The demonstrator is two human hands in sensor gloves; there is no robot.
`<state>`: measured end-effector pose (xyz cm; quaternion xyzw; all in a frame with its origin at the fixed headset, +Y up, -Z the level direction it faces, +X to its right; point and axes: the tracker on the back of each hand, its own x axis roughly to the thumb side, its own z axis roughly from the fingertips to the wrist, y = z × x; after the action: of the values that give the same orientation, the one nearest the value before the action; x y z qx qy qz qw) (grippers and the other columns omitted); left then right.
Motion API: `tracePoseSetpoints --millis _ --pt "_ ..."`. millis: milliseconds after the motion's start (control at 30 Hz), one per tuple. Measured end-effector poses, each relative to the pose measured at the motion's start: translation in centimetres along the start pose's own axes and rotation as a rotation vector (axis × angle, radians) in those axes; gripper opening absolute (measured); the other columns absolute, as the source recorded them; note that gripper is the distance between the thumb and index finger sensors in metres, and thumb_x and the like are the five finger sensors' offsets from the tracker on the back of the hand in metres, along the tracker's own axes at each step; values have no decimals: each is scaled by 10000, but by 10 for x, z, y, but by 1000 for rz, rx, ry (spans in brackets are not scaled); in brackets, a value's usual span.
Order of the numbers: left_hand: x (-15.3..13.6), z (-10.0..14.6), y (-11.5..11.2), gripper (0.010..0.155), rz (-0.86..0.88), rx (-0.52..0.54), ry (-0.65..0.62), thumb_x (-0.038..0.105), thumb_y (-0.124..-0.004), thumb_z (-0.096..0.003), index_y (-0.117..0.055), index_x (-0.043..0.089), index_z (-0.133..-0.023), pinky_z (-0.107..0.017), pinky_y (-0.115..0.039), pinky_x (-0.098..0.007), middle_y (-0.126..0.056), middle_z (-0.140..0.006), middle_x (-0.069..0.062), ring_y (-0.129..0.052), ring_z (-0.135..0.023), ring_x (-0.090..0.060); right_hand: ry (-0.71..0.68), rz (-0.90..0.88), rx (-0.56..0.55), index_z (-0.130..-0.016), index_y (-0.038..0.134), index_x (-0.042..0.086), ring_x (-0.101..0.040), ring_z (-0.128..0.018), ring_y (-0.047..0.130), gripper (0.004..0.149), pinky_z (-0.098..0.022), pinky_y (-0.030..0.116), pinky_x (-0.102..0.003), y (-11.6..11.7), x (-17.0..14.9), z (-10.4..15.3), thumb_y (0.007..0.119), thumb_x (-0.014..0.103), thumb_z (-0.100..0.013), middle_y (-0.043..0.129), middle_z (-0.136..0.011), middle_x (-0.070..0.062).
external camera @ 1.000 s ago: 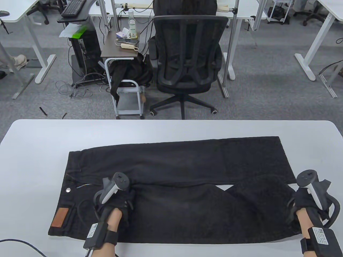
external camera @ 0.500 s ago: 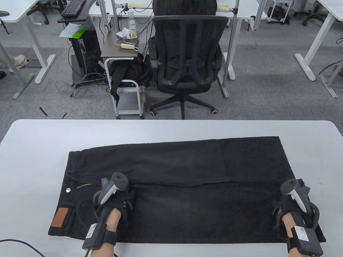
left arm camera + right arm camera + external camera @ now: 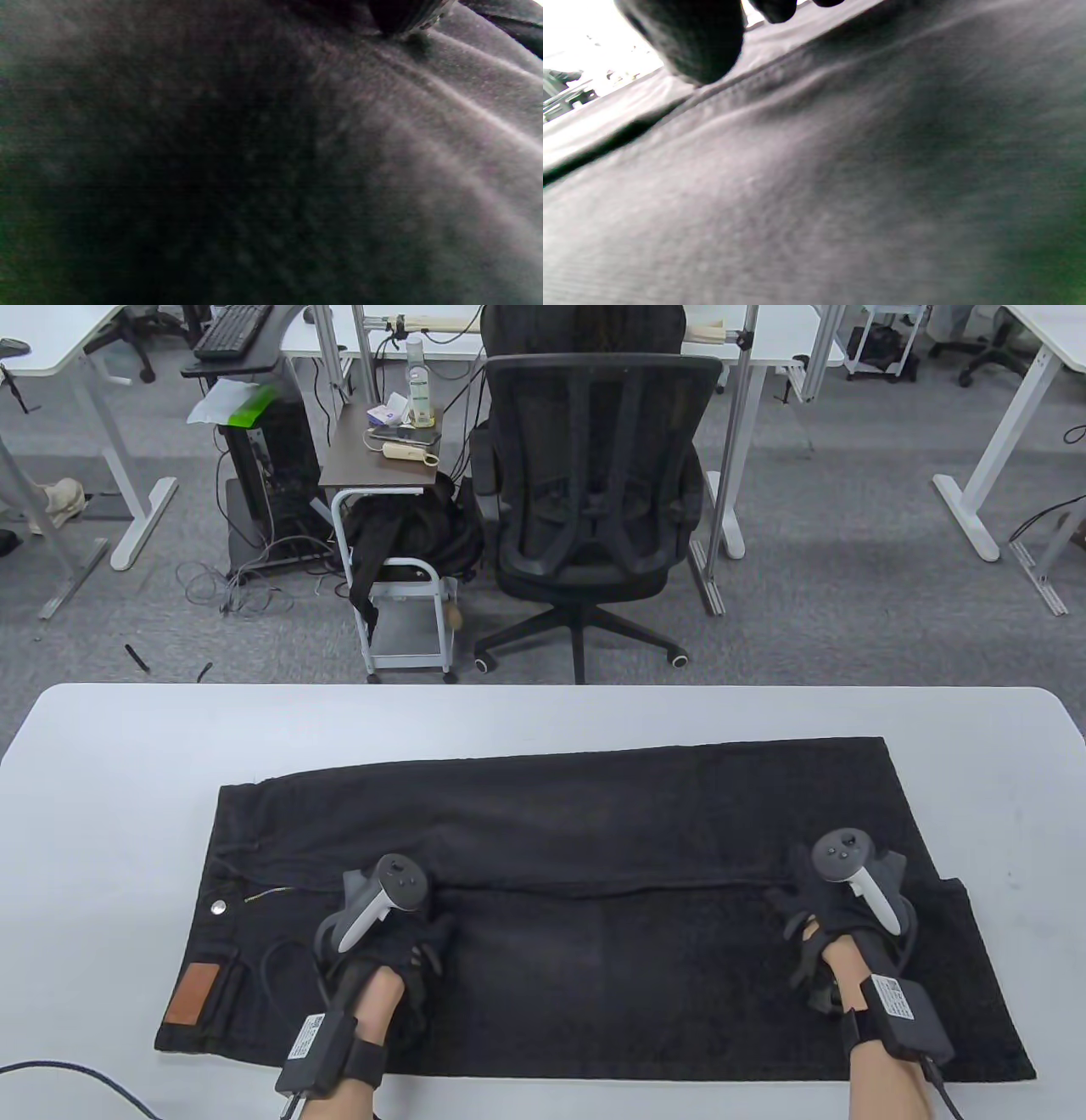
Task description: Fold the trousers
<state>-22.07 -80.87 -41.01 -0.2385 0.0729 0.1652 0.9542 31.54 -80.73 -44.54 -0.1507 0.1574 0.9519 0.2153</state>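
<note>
Black trousers [image 3: 594,831] lie flat on the white table [image 3: 127,780], waist at the left, both legs running right side by side. A brown patch [image 3: 188,994] and a metal button [image 3: 220,906] mark the waistband. My left hand [image 3: 399,937] rests on the near leg just right of the fly, fingers spread. My right hand [image 3: 836,908] rests on the near leg close to the hem, fingers spread. The left wrist view shows only dark fabric [image 3: 254,169] and one fingertip [image 3: 398,17]. The right wrist view shows fingertips [image 3: 691,38] over the fabric [image 3: 840,190].
A black office chair [image 3: 594,500] and a small side table [image 3: 382,458] stand on the floor beyond the table's far edge. A black cable [image 3: 76,1073] lies at the near left corner. Bare table surrounds the trousers on all sides.
The near leg, bunched near its hem a second ago, now lies flat. My right hand slid from the hem leftward onto the leg. My left hand shifted slightly right.
</note>
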Motion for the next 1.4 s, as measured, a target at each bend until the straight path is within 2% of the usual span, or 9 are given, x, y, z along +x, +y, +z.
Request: tracePoseSetpoints --millis 67,233,433,667,800,967,1067,1233,1400 --pt "-6 -4 2 799 -3 12 -12 599 -621 -500 -76 395 -1046 -757 -146 -633 -11 -1215 74 28 -1120 -264 59 56 56 -1073 350 302 -343 -1073 123 835 -754 220 -627 8 -3 -7 722 616 -394 191 -1155 13" --pt "-10 -10 5 783 22 21 -9 574 -633 -502 -97 395 -1044 -774 -121 -596 -13 -1208 91 35 -1120 -230 125 81 19 -1071 305 290 -324 -1081 110 892 -760 215 -627 4 -13 -11 698 669 -366 179 -1150 21" --pt "5 2 11 784 -105 77 -42 574 -642 -498 -125 383 -1055 -778 -156 -613 -45 -1214 76 -9 -1127 -262 205 193 -3 -1067 286 191 -371 -1081 153 927 -757 251 -645 -1 -6 -9 651 675 -366 195 -1144 -83" --pt "64 36 5 770 -144 38 -286 564 -682 -498 -206 387 -1076 -794 -216 -613 -123 -1237 72 -84 -1149 -283 -126 114 -20 -1080 405 255 -411 -1077 257 811 -748 280 -654 0 37 28 725 585 -412 295 -1163 -70" --pt "98 52 -21 778 -195 -90 -408 567 -717 -496 -240 391 -1084 -801 -230 -612 -146 -1243 77 -87 -1154 -281 -420 118 81 -1081 449 265 -419 -1072 297 795 -743 310 -652 22 78 69 758 578 -419 330 -1167 -60" --pt "119 61 -57 809 -264 -284 -467 568 -760 -489 -235 405 -1083 -803 -217 -610 -116 -1237 93 -71 -1151 -273 -630 239 200 -1081 459 244 -414 -1071 321 821 -738 333 -650 65 111 111 780 593 -411 346 -1166 -49" --pt "121 64 -69 867 -358 -394 -398 594 -752 -492 -127 428 -1070 -803 -166 -610 17 -1210 120 35 -1129 -264 -677 315 271 -1087 440 232 -419 -1069 317 849 -737 336 -648 87 118 125 781 608 -406 327 -1166 -61" --pt "122 66 -78 903 -420 -381 -392 604 -754 -483 -88 414 -1063 -800 -174 -617 64 -1196 102 61 -1115 -277 -709 473 317 -1094 311 213 -453 -1055 187 931 -741 292 -649 112 122 140 771 625 -397 178 -1158 -90" --pt "121 66 -78 899 -405 -398 -388 606 -753 -483 -98 409 -1067 -796 -165 -624 75 -1193 97 60 -1117 -285 -669 461 421 -1091 206 205 -455 -1038 55 1016 -740 213 -656 117 118 144 788 645 -384 51 -1137 -100"
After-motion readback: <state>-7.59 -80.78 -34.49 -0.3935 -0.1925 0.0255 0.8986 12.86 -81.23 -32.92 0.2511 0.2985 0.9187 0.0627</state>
